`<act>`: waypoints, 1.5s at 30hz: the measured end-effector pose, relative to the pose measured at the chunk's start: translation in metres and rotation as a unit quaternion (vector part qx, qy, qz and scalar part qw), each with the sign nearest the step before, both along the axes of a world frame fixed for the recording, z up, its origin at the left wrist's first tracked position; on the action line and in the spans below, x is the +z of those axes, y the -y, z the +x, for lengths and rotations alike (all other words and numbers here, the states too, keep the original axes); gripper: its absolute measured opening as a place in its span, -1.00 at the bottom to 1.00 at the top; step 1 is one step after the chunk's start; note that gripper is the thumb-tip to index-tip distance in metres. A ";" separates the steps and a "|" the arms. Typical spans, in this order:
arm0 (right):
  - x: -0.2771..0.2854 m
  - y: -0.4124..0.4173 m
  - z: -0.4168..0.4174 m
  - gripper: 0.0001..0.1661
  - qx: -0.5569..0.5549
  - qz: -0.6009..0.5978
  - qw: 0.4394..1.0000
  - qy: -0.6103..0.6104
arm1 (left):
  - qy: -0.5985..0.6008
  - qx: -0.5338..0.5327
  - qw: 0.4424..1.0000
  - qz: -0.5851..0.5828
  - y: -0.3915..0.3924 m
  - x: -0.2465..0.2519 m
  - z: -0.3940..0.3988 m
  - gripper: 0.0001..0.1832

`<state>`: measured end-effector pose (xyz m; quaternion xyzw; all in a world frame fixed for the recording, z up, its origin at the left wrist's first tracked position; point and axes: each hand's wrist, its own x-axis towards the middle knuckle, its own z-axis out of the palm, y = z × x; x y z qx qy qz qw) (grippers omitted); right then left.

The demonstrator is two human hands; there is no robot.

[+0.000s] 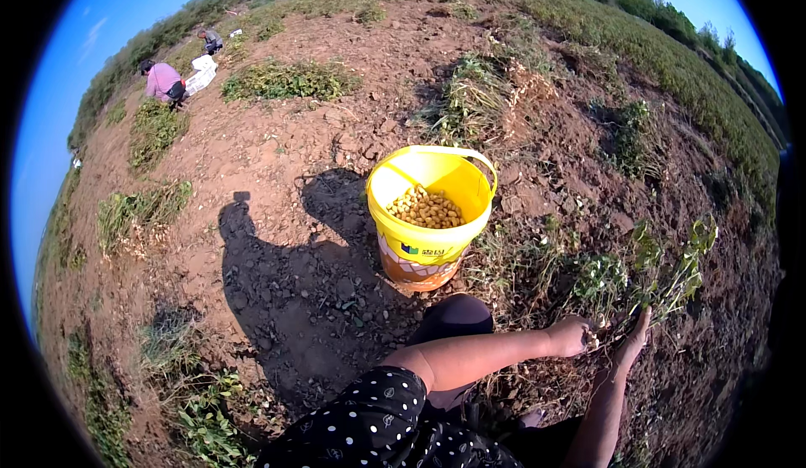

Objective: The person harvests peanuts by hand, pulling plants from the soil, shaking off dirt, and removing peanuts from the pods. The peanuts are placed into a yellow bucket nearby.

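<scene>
On my right side, my right hand (634,341) grips the stems of an uprooted peanut plant (677,285), whose leafy tops point up and away from me. My left hand (568,336) reaches across and closes on peanut pods (592,340) at the root end; the fingers hide part of them. In front of my knee stands a yellow plastic bucket (409,260), upright, its handle resting against the far rim. A layer of unshelled peanuts (428,208) lies inside it. Both hands are to the right of the bucket, apart from it.
Pulled peanut plants lie in heaps, one beyond the bucket (472,100) and another farther left (289,81). Two people (164,82) crouch at the far left near white crates (201,74). Reddish, cloddy soil (271,134) spreads around. My knee (459,317) is close to the bucket.
</scene>
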<state>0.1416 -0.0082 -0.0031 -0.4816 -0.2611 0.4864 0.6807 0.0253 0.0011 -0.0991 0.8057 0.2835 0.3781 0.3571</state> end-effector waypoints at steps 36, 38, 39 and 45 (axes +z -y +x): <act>0.050 0.023 0.030 -0.52 -0.095 0.066 0.993 -0.031 | 0.251 0.115 0.876 -0.395 -0.002 0.077 -0.076 -0.93; 0.038 0.017 0.084 -0.36 -0.125 0.077 0.989 -0.005 | 0.269 0.133 0.878 -0.374 -0.008 0.106 -0.117 -0.88; 0.050 0.022 0.099 -0.30 -0.182 0.082 0.980 0.016 | 0.282 0.154 0.875 -0.362 -0.017 0.111 -0.133 -0.87; 0.043 0.117 0.334 -0.09 -0.371 -0.166 0.867 0.288 | 0.252 0.368 0.867 -0.223 -0.079 0.131 -0.266 -0.80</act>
